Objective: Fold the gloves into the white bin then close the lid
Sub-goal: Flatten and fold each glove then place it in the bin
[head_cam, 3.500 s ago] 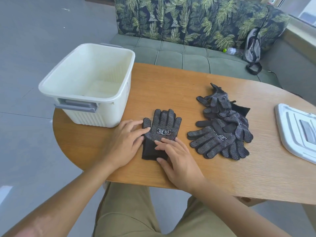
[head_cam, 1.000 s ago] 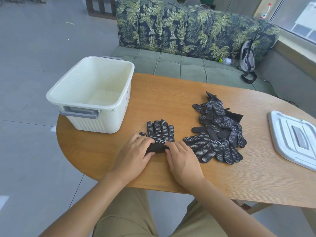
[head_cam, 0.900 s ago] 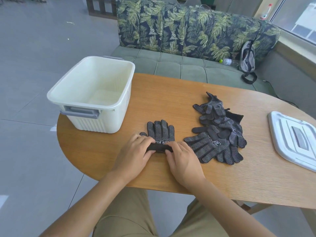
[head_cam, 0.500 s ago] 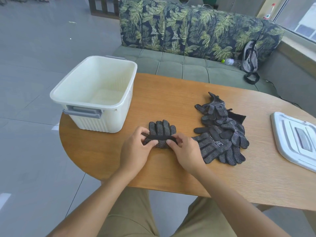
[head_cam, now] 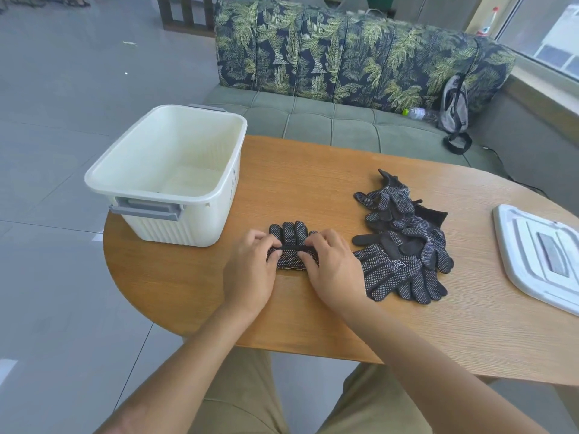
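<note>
A black glove [head_cam: 291,245] with white dots lies on the wooden table [head_cam: 313,183], its cuff end folded up over the palm. My left hand [head_cam: 250,270] pinches the fold's left end and my right hand [head_cam: 332,270] pinches its right end. The glove's fingers stick out beyond the fold, toward the sofa. A pile of several more dotted gloves [head_cam: 404,245] lies just right of my right hand. The open white bin [head_cam: 169,173] stands at the table's left end with nothing visible inside. Its white lid [head_cam: 539,258] lies flat at the right edge.
A green sofa with leaf-print cushions [head_cam: 344,57] stands behind the table, with a water bottle [head_cam: 418,112] and a grey backpack [head_cam: 454,111] on it. Grey tiled floor surrounds the table on the left. My knees are under the table's near edge.
Both hands lifted the glove's cuff end and folded it forward over the palm. The fold has moved further toward the glove's fingers than half a second ago.
</note>
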{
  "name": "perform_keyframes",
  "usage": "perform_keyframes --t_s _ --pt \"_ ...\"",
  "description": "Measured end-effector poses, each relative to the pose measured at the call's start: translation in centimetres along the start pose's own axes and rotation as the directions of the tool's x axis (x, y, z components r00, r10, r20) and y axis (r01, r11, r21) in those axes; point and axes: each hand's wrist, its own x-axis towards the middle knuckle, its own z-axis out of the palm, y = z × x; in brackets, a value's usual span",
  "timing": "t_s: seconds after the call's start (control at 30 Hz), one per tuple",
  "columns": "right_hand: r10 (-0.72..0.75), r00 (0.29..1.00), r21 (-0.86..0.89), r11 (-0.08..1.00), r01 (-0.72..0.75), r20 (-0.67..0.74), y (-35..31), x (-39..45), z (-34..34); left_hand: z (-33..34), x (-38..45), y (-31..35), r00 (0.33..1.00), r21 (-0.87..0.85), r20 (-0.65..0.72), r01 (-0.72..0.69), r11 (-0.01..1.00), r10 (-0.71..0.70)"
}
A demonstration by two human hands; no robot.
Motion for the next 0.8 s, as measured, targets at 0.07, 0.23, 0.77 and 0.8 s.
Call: perform_keyframes --t_s 0.07,0.23,0.77,0.8 --pt "-0.175 0.985 -0.075 0.982 0.174 0.000 0.6 -0.5 0.1 0.3 -0.2 -0.4 0.998 0.025 -0.016 -0.060 0.998 0.060" --pt "-0.281 0.947 -0.160 0.939 0.305 0.156 1.9 -0.7 0.2 0.2 -0.2 -1.6 0.978 0.106 0.089 -0.199 0.974 0.190" --pt "-0.256 0.938 0.073 0.967 0.246 0.232 1.5 -1.7 -1.5 -2.2 -0.9 -1.1 0.944 0.084 0.142 -0.312 0.946 0.299" --pt "-0.236 0.939 0.100 0.971 0.218 0.250 1.4 -1.5 -1.5 -2.0 -0.8 -1.2 0.955 0.014 0.168 -0.249 0.968 0.244"
